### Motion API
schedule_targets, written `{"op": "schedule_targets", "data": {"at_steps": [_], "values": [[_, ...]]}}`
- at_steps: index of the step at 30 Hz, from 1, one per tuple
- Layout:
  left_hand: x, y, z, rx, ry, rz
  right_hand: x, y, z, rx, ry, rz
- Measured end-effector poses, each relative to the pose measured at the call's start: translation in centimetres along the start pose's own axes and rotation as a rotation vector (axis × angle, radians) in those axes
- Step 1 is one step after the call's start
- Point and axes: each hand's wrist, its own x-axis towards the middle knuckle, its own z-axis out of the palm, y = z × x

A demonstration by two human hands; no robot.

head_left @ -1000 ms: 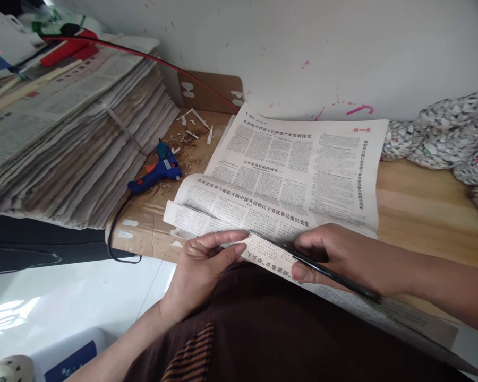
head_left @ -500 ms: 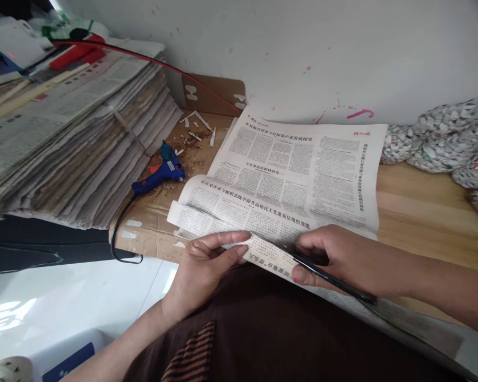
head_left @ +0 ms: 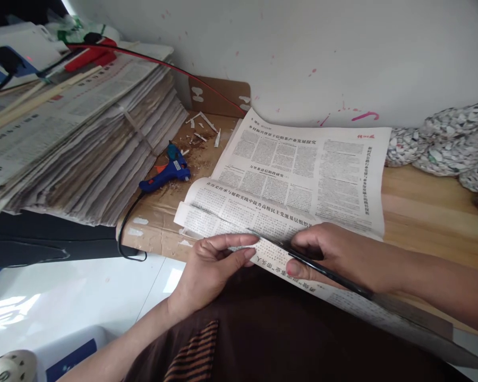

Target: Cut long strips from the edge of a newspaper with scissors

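Observation:
A newspaper (head_left: 279, 154) lies across the worktop, its near part folded over toward my lap. With thumb and forefinger my left hand (head_left: 213, 265) pinches the folded edge. My right hand (head_left: 334, 254) grips a long black-handled knife (head_left: 330, 274), its slim blade lying along the paper's fold and pointing left, close by my left fingertips. Part of the handle is hidden by my right fingers and thumb. Printed paper hangs below the knife, over the dark brown clothing on my lap.
A tied newspaper stack (head_left: 143, 132) rises at the left, with a red-handled tool (head_left: 91, 53) on top. A blue glue gun (head_left: 167, 172) lies on cardboard (head_left: 155, 228) beside paper scraps (head_left: 207, 123). Braided paper coils (head_left: 442, 143) sit at the right against the wall.
The knife and my right hand have slid slightly left along the fold, the blade tip now passing my left forefinger. My left hand still pinches the paper. The whole view has shifted a little.

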Motion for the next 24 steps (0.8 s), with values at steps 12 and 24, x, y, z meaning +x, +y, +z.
{"op": "schedule_targets", "data": {"at_steps": [12, 24], "values": [[0.2, -0.2, -0.5, -0.002, 0.044, 0.064, 0.0, 0.6, -0.1, 0.039, 0.007, 0.024], [0.4, -0.3, -1.9, 0.008, 0.139, 0.138, 0.4, -0.4, -0.6, -0.027, -0.004, 0.02]]}}
